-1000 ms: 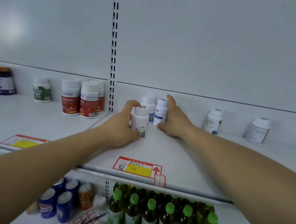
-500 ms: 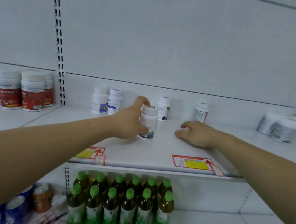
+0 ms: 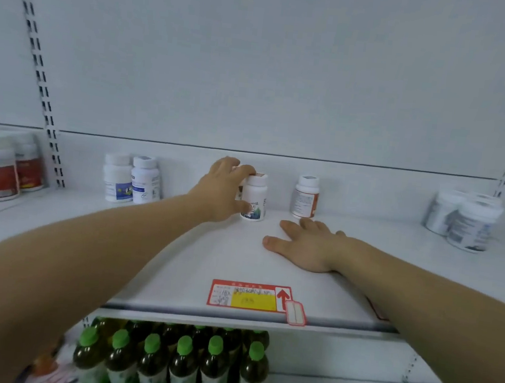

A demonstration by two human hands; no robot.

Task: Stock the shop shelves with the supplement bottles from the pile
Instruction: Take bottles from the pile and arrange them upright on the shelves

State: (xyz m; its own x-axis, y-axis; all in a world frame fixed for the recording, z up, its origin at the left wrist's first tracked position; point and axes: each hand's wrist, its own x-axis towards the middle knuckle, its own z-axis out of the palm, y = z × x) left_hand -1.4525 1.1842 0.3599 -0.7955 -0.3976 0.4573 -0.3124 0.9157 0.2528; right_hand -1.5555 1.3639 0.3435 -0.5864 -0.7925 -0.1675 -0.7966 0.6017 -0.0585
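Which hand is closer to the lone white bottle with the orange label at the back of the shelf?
The right hand. It lies flat on the shelf just in front of the orange-labelled bottle, not touching it. The left hand is farther left, gripping another white bottle.

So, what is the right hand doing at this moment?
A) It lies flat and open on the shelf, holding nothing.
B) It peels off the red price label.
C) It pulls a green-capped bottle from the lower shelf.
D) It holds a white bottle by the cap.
A: the right hand rests palm down on the white shelf with straight fingers, while the left hand holds the white bottle.
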